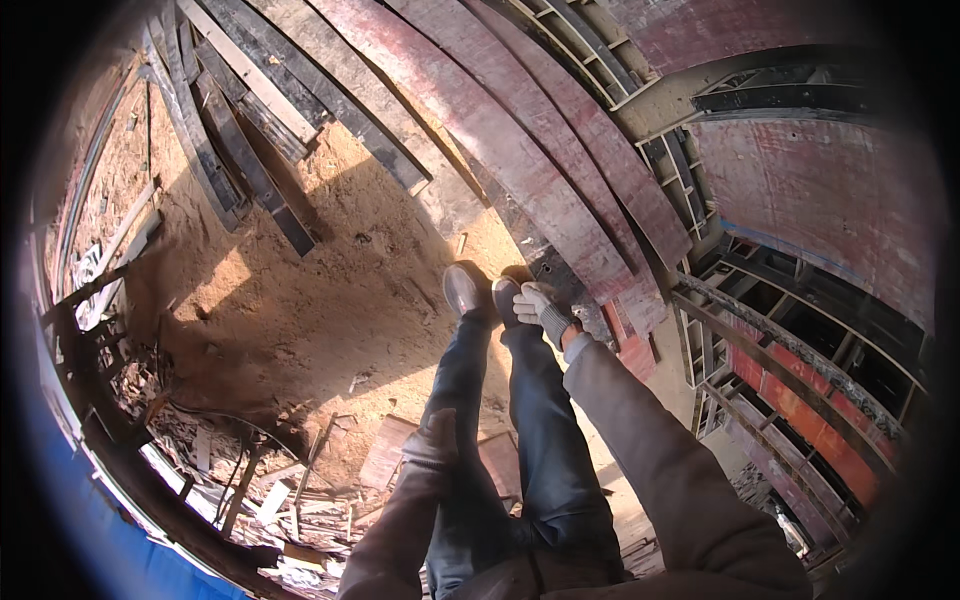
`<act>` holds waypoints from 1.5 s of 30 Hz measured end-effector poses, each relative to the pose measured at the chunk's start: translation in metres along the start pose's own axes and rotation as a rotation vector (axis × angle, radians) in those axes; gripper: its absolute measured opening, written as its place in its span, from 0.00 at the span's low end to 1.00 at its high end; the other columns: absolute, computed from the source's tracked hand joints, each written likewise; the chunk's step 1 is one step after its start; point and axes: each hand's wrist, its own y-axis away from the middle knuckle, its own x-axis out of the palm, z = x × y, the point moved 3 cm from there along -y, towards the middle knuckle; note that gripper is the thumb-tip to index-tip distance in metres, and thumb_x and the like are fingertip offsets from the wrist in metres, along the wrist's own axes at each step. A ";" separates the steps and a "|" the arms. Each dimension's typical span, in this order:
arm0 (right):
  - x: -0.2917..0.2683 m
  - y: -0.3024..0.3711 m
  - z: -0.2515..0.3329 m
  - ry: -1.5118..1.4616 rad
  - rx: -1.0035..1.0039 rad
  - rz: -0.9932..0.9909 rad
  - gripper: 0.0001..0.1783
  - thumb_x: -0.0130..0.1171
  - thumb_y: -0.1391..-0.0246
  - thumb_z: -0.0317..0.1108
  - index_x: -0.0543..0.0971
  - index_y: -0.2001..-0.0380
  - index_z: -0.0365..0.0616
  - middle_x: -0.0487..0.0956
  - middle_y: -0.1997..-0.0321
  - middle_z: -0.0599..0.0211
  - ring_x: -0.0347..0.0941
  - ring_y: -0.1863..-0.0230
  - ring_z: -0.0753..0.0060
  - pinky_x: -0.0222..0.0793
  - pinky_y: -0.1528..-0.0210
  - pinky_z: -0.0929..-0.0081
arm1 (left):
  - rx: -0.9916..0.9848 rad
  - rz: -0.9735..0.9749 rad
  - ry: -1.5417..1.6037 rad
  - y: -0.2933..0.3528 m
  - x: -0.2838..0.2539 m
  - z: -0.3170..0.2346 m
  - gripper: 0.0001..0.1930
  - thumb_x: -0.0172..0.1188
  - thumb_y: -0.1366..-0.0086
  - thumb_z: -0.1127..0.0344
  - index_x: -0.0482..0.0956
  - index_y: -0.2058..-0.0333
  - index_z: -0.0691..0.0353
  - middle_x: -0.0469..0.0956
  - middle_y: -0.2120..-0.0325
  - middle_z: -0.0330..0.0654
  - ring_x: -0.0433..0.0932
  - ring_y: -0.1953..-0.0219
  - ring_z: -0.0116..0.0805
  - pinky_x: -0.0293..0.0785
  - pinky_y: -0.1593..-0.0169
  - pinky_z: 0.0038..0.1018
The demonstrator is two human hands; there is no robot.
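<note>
A: Where's your right hand (540,305)?

B: At 1 o'clock from centre, gloved, resting on the lower end of the reddish board (590,255) just past your shoes (485,290). Fingers curl against the board edge; can't tell whether they're truly clamped.

A: Left hand (432,440)?

B: At 6 o'clock, gloved, hanging by your thigh, holding nothing. Fingers loosely bent.

A: The board?

B: Lies on the plank stack (430,110) running to 12 o'clock, over sandy ground (290,300).

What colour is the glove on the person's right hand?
White or light grey knit work glove on the right hand, clearest in the head view, which is the only one.
</note>
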 end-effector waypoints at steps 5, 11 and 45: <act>0.027 -0.269 0.007 0.068 -0.105 -0.301 0.23 0.66 0.35 0.44 0.77 0.43 0.45 0.81 0.45 0.60 0.80 0.45 0.54 0.79 0.44 0.57 | -0.002 -0.252 -0.007 -0.058 -0.012 0.027 0.13 0.63 0.33 0.70 0.83 0.51 0.47 0.82 0.79 0.42 0.79 0.83 0.48 0.75 0.78 0.40; 0.064 -0.416 0.003 -0.220 -0.103 -0.445 0.11 0.67 0.37 0.44 0.78 0.65 0.52 0.74 0.68 0.72 0.71 0.67 0.71 0.73 0.61 0.72 | -0.217 -0.202 0.193 -0.065 -0.006 0.083 0.10 0.57 0.27 0.71 0.81 0.51 0.54 0.76 0.84 0.43 0.75 0.85 0.38 0.71 0.78 0.35; 0.371 0.558 0.159 0.311 0.088 0.931 0.44 0.49 0.32 0.70 0.73 0.39 0.34 0.81 0.50 0.59 0.80 0.50 0.64 0.78 0.48 0.66 | 0.011 -0.140 1.641 0.293 -0.297 -0.312 0.22 0.55 0.32 0.58 0.76 0.44 0.62 0.74 0.71 0.34 0.70 0.77 0.23 0.67 0.75 0.25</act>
